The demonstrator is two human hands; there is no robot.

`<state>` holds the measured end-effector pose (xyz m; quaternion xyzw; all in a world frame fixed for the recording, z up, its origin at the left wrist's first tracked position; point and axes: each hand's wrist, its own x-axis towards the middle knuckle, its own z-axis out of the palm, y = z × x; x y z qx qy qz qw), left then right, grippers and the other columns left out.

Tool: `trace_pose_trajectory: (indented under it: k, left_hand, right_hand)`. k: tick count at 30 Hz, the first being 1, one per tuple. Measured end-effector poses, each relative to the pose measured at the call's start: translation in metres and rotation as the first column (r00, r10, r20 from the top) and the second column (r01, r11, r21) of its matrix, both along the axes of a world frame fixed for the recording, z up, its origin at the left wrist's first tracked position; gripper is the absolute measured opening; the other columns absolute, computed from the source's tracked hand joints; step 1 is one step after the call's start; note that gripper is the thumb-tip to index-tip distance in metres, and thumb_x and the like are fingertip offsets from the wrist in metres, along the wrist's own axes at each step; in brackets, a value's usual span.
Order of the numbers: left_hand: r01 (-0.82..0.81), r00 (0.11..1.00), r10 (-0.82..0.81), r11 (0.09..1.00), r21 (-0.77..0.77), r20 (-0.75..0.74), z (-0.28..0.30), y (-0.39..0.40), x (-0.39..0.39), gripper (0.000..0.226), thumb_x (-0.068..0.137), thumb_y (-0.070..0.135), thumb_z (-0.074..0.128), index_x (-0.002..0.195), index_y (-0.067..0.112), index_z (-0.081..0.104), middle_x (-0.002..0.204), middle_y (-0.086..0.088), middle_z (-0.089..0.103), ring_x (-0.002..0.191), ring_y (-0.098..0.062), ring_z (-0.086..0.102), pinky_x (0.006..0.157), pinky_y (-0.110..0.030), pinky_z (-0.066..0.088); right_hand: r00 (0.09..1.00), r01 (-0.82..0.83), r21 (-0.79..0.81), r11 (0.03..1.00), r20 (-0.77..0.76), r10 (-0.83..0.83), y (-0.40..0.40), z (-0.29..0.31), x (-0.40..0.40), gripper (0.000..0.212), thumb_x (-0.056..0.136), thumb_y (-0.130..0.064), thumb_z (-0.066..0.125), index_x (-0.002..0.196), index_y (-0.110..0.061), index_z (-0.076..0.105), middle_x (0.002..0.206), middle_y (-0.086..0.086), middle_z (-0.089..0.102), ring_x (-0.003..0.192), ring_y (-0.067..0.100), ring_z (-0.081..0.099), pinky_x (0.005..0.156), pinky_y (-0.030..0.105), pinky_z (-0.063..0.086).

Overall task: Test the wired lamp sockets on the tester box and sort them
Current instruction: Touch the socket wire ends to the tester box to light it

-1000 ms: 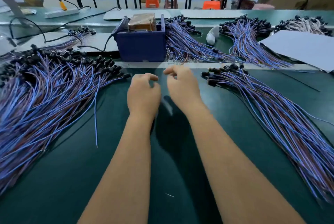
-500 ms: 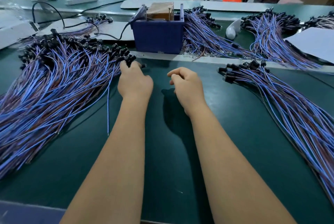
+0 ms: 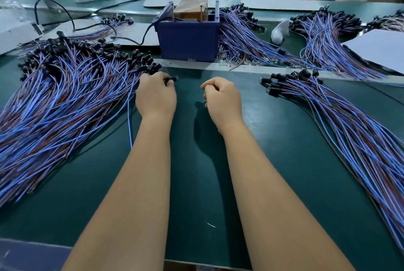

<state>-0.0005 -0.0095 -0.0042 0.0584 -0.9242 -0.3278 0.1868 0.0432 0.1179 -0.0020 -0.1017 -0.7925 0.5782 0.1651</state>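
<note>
- Left hand (image 3: 156, 95): I see it at about 11 o'clock from the centre of the dark green table mat (image 3: 196, 183), at the near edge of the left pile. The fingers are curled round one small black lamp socket (image 3: 171, 79), whose tip sticks out past the knuckles toward 2 o'clock. The grip looks like a pinch; the fingertips themselves are hidden under the hand.
- Right hand (image 3: 222, 98): at about 1 o'clock from the mat's centre, apart from the left hand. Fingers loosely curled, thumb tucked near the forefinger; I make out nothing in it.
- Large left pile of black sockets on blue and brown wires (image 3: 61, 100): fills the 9 to 10 o'clock side, socket heads toward 12 o'clock, wire tails fanning toward 8 o'clock. One blue wire (image 3: 129, 122) runs down from the left hand toward 6 o'clock.
- Right pile of the same wired sockets (image 3: 341, 130): at 2 to 4 o'clock, heads near the right hand but well clear of it, tails trailing to 5 o'clock.
- Dark blue plastic tester box (image 3: 188, 41): at 12 o'clock beyond both hands, holding a brown block (image 3: 191, 10) with thin upright metal pins; a black cable leaves its left side.
- Further wired bundles (image 3: 244, 41): lying just right of the box, and more at 1 to 2 o'clock.
- White bulb-shaped object (image 3: 278, 32): at 1 o'clock between those bundles.
- White sheet (image 3: 380, 50): at 2 o'clock, far right edge.
</note>
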Motion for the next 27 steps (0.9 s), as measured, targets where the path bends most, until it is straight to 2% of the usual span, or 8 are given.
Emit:
trace_pose_trajectory:
  k: [5, 7, 10, 12, 17, 19, 22, 27]
  left_hand:
    - [0.078, 0.989, -0.055, 0.983, 0.164, -0.139, 0.0, 0.0, 0.005, 0.026, 0.097, 0.016, 0.053, 0.119, 0.009, 0.066, 0.117, -0.003, 0.058, 0.089, -0.013, 0.052, 0.072, -0.014, 0.033]
    - [0.092, 0.988, -0.042, 0.937, 0.338, -0.151, 0.001, 0.004, 0.01, 0.026, 0.094, 0.015, 0.053, 0.116, 0.012, 0.067, 0.103, 0.003, 0.063, 0.086, -0.009, 0.054, 0.068, -0.013, 0.036]
    - [0.112, 0.99, -0.027, 0.739, 0.664, -0.136, 0.004, 0.014, 0.019, 0.021, 0.09, 0.017, 0.052, 0.097, 0.019, 0.071, 0.094, 0.003, 0.07, 0.082, -0.012, 0.061, 0.07, -0.022, 0.046]
    - [0.149, 0.987, -0.052, 0.632, 0.76, -0.15, 0.007, 0.021, 0.024, 0.022, 0.089, 0.014, 0.052, 0.082, 0.021, 0.072, 0.086, 0.002, 0.071, 0.077, -0.013, 0.06, 0.072, -0.027, 0.047]
    - [0.344, 0.91, -0.344, 0.314, 0.885, -0.232, 0.012, 0.049, 0.035, 0.035, 0.09, 0.004, 0.048, 0.062, 0.006, 0.069, 0.058, -0.005, 0.064, 0.053, -0.014, 0.056, 0.051, -0.022, 0.045]
    - [0.341, 0.866, -0.43, 0.138, 0.93, -0.254, 0.014, 0.057, 0.037, 0.046, 0.095, 0.013, 0.042, 0.054, 0.007, 0.063, 0.053, -0.005, 0.058, 0.046, -0.015, 0.048, 0.044, -0.021, 0.035]
    - [0.356, 0.812, -0.474, -0.061, 0.932, -0.341, 0.015, 0.055, 0.035, 0.057, 0.096, 0.02, 0.036, 0.042, 0.014, 0.051, 0.049, -0.003, 0.046, 0.045, -0.016, 0.038, 0.048, -0.027, 0.031]
    - [0.332, 0.605, -0.688, -0.24, 0.912, -0.402, 0.02, 0.045, 0.039, 0.05, 0.087, 0.036, 0.042, 0.043, 0.012, 0.044, 0.048, -0.005, 0.04, 0.047, -0.02, 0.036, 0.058, -0.034, 0.032]
  right_hand:
    - [1.0, 0.005, -0.001, 1.0, 0.004, -0.005, 0.001, 0.002, 0.002, 0.023, 0.088, -0.009, 0.044, 0.08, -0.017, 0.064, 0.072, -0.005, 0.059, 0.077, 0.024, 0.061, 0.073, 0.039, 0.053]
    - [1.0, 0.021, 0.0, 1.0, 0.02, -0.021, 0.0, 0.002, 0.001, 0.022, 0.089, -0.009, 0.044, 0.083, -0.013, 0.065, 0.076, -0.002, 0.06, 0.083, 0.029, 0.063, 0.075, 0.04, 0.054]
    - [0.996, 0.073, 0.045, 0.996, 0.039, -0.075, -0.003, 0.0, -0.002, 0.022, 0.088, -0.011, 0.043, 0.087, -0.01, 0.065, 0.078, 0.001, 0.062, 0.081, 0.029, 0.062, 0.065, 0.035, 0.051]
    - [0.994, 0.095, 0.107, 0.99, 0.044, -0.1, -0.004, -0.001, -0.005, 0.022, 0.089, -0.012, 0.043, 0.088, -0.009, 0.065, 0.079, 0.001, 0.063, 0.078, 0.025, 0.058, 0.057, 0.028, 0.042]
    - [0.994, 0.106, -0.083, 0.991, 0.003, -0.107, -0.004, 0.0, -0.007, 0.028, 0.096, -0.02, 0.042, 0.072, -0.01, 0.054, 0.076, 0.014, 0.06, 0.075, 0.037, 0.059, 0.067, 0.046, 0.051]
    - [0.998, 0.046, -0.264, 0.964, -0.034, -0.057, 0.002, 0.003, -0.003, 0.028, 0.098, -0.021, 0.042, 0.077, -0.013, 0.058, 0.07, 0.009, 0.058, 0.062, 0.027, 0.054, 0.054, 0.035, 0.045]
    - [0.997, -0.055, -0.52, 0.852, -0.071, 0.021, 0.012, 0.01, 0.004, 0.027, 0.101, -0.021, 0.038, 0.095, -0.006, 0.06, 0.061, 0.008, 0.058, 0.049, 0.017, 0.049, 0.047, 0.024, 0.038]
    - [0.988, -0.156, -0.545, 0.824, -0.077, 0.136, 0.017, 0.013, 0.008, 0.035, 0.097, -0.016, 0.042, 0.11, 0.01, 0.061, 0.08, 0.019, 0.05, 0.066, 0.024, 0.043, 0.057, 0.029, 0.032]
